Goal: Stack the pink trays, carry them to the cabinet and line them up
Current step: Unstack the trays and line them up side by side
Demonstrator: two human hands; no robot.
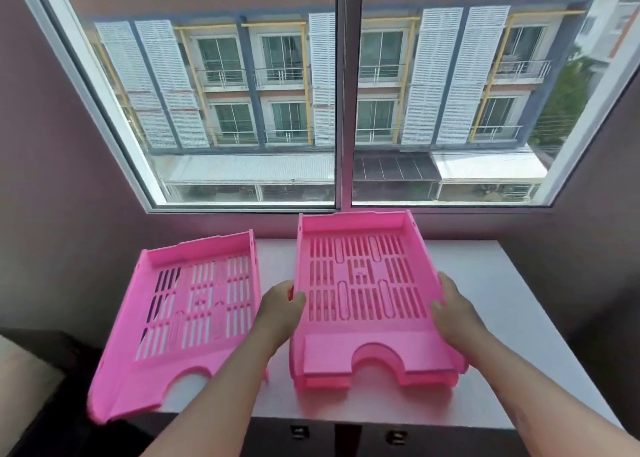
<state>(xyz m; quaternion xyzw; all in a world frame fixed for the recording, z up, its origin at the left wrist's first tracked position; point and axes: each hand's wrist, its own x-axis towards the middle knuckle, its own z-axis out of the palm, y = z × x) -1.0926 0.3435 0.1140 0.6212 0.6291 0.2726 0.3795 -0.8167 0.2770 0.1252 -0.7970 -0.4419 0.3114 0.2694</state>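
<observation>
A stack of pink slotted trays (363,352) rests on the white cabinet top (502,301) under the window; a second rim shows beneath the top one at its front edge. My left hand (280,307) grips the stack's left wall and my right hand (453,307) grips its right wall. Another single pink tray (180,370) lies to the left, angled, with its left front corner hanging past the cabinet's edge. Neither hand touches that one.
A large window (343,93) stands right behind the cabinet top. Dark walls close in on both sides. Two dark cabinet fronts with small handles (299,432) sit below the front edge. A dark and beige piece of furniture (27,370) is at lower left.
</observation>
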